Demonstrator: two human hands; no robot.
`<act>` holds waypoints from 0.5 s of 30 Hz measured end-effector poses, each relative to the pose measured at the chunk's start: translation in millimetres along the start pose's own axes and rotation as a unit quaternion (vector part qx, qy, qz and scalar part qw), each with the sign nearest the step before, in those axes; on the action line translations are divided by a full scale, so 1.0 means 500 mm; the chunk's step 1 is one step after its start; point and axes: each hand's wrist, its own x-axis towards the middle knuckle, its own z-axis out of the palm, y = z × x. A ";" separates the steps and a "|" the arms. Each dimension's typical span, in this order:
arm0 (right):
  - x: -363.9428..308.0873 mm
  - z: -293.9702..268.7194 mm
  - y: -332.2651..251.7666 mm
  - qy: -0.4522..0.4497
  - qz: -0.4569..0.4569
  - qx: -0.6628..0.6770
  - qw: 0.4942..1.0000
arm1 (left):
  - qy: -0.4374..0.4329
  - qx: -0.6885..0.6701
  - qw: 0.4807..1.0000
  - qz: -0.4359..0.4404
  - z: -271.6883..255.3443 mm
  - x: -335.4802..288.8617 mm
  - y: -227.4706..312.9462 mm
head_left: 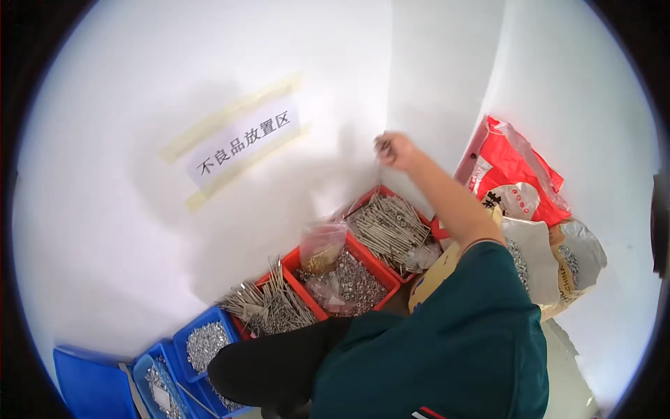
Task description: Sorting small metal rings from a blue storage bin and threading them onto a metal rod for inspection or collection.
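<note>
My right hand (pixel 395 151) is raised in front of the white wall corner, above the far end of a red bin (pixel 398 276). Its fingers are closed around something small, dark and metallic-looking, too blurred to name. In that red bin lies a heap of long thin metal rods (pixel 388 227) with a clear plastic bag (pixel 421 259) on top. A dark green sleeve covers my upper arm. My left hand is out of view.
A middle red bin (pixel 383 305) holds small metal pieces and plastic bags; another has thin rods (pixel 279 307). Blue bins (pixel 183 335) with silvery parts stand at the lower left. Open sacks (pixel 534 258) and a red bag (pixel 516 171) are at right. A taped paper sign (pixel 244 143) is on the wall.
</note>
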 end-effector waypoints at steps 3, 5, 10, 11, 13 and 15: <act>-0.058 -0.092 -0.186 0.086 -0.087 0.010 0.992 | 0.047 0.027 0.998 -0.022 -0.006 0.000 0.001; -0.113 -0.203 -0.280 0.142 -0.164 0.064 0.974 | 0.028 0.007 0.999 0.014 0.001 -0.017 0.012; -0.265 -0.406 -0.405 0.314 -0.328 0.136 0.880 | 0.087 -0.004 0.996 0.014 0.029 -0.053 0.015; -0.289 -0.444 -0.415 0.370 -0.354 0.093 0.854 | 0.105 0.005 0.994 0.007 0.040 -0.072 0.022; -0.316 -0.517 -0.413 0.464 -0.325 0.000 0.824 | 0.148 0.021 0.989 -0.007 0.048 -0.103 0.024; -0.311 -0.572 -0.387 0.494 -0.307 -0.036 0.813 | 0.145 0.033 0.988 -0.026 0.012 -0.084 0.010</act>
